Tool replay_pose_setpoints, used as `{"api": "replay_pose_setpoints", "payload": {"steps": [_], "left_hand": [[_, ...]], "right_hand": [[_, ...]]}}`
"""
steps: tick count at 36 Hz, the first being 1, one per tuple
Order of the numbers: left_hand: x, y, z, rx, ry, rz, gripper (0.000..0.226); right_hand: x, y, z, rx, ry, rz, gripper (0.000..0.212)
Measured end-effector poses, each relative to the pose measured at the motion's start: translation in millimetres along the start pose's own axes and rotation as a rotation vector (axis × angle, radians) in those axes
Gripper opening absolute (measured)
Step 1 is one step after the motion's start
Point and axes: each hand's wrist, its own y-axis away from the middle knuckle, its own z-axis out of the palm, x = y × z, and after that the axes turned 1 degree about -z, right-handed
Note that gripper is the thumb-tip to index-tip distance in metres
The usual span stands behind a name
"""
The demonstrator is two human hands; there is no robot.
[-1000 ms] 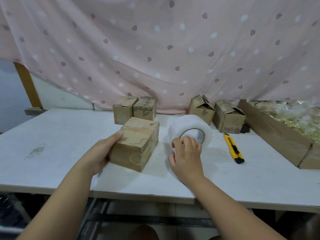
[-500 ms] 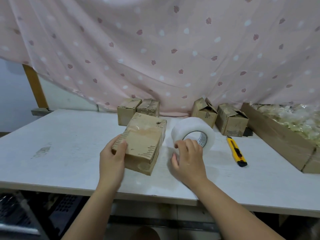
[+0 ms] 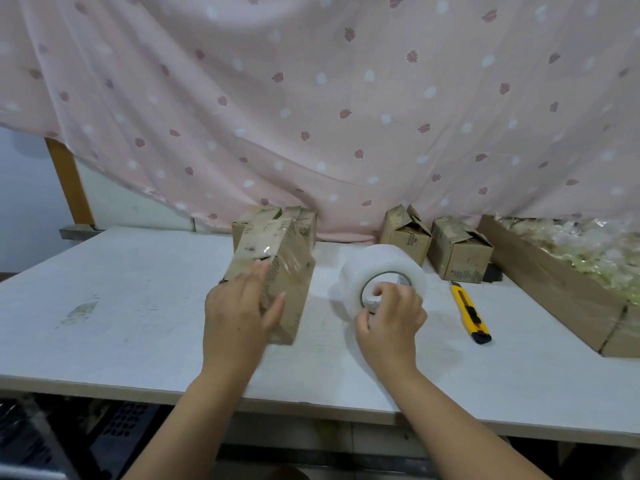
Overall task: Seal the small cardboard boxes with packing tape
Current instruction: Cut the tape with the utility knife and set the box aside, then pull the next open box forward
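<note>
the small cardboard box (image 3: 277, 268) sits mid-surface (image 3: 138, 306), left hand (image 3: 239, 306) flat-fingered on it. the right hand (image 3: 391, 320) pinches the packing tape roll (image 3: 374, 271) by its rim. the box looks light and stiff; probably best braced by its corners.

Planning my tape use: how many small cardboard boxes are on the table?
5 boxes: one under the left hand, two behind it, two open-flapped beyond the tape roll. More may be hidden.
</note>
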Motion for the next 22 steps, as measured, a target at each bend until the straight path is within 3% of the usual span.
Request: {"api": "replay_pose_setpoints", "payload": {"steps": [3,6,10,13,16,19,22], "left_hand": [[-4,1,9,0.001,-0.218,0.16,0.048],[3,2,11,-0.083,-0.293,0.183,0.061],[12,0,3,-0.159,-0.216,0.064,0.079],[17,1,-3,-0.156,-0.064,-0.148,0.085],[18,5,-6,-0.207,0.165,-0.378,0.092],[17,11,-4,-0.182,0.227,-0.389,0.086],[18,13,2,-0.181,0.172,-0.382,0.073]], "right_hand": [[4,-3,-3,0.063,-0.067,0.23,0.051],[8,-10,-11,0.056,-0.136,0.484,0.064],[18,-18,-18,-0.091,-0.319,0.759,0.087],[24,-24,-17,-0.219,-0.338,0.877,0.095],[31,-32,-15,-0.355,-0.219,0.904,0.082],[39,-36,-16,-0.446,-0.158,0.863,0.046],[40,-34,-22,-0.437,-0.158,0.805,0.039]]}}
